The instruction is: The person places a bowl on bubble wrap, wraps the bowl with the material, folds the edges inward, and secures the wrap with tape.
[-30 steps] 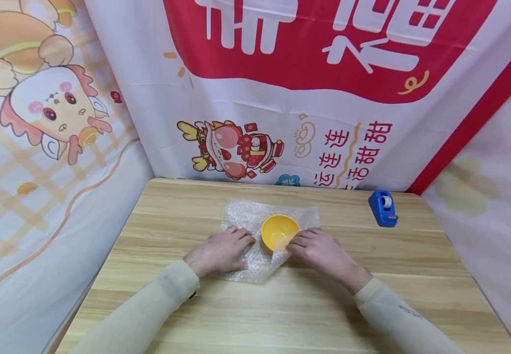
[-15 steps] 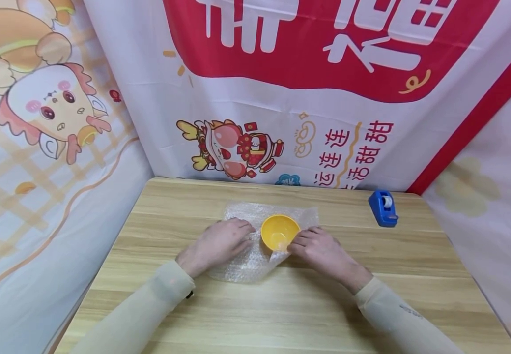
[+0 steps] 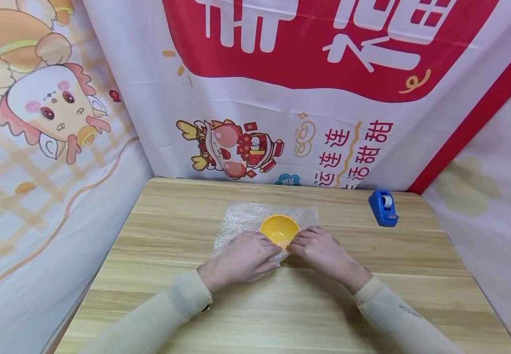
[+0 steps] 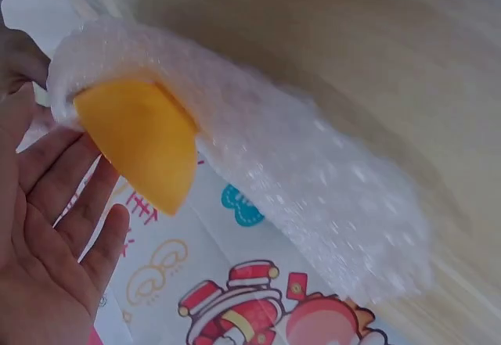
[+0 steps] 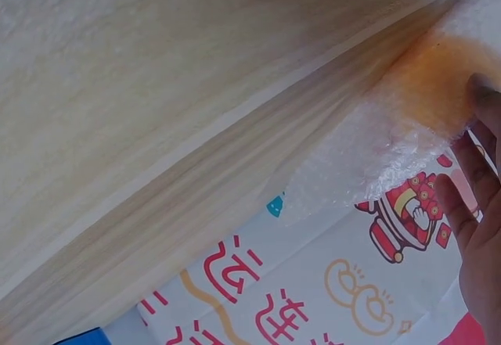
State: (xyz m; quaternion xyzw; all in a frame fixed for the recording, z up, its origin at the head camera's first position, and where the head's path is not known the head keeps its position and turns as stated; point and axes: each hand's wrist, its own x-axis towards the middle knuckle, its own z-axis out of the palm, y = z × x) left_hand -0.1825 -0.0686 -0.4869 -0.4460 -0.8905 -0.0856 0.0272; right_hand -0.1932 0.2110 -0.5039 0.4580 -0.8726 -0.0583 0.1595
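A yellow bowl sits upright on a sheet of bubble wrap on the table. The front right part of the wrap is folded up against the bowl's rim. My right hand pinches this fold at the rim; in the right wrist view its thumb presses the wrap over the bowl's side. At the bowl's front left, my left hand touches the wrap with fingers mostly straight, the thumb apart from them. In the left wrist view, the left fingers reach beside the bowl. The wrap's front edge is largely hidden by the hands.
A blue tape dispenser with a roll of tape stands at the table's back right. Printed cloth hangs behind the wooden table and along both sides.
My left hand has lifted off the wrap's left part and moved right, to the bowl's front beside my right hand. The right hand keeps its hold on the folded wrap.
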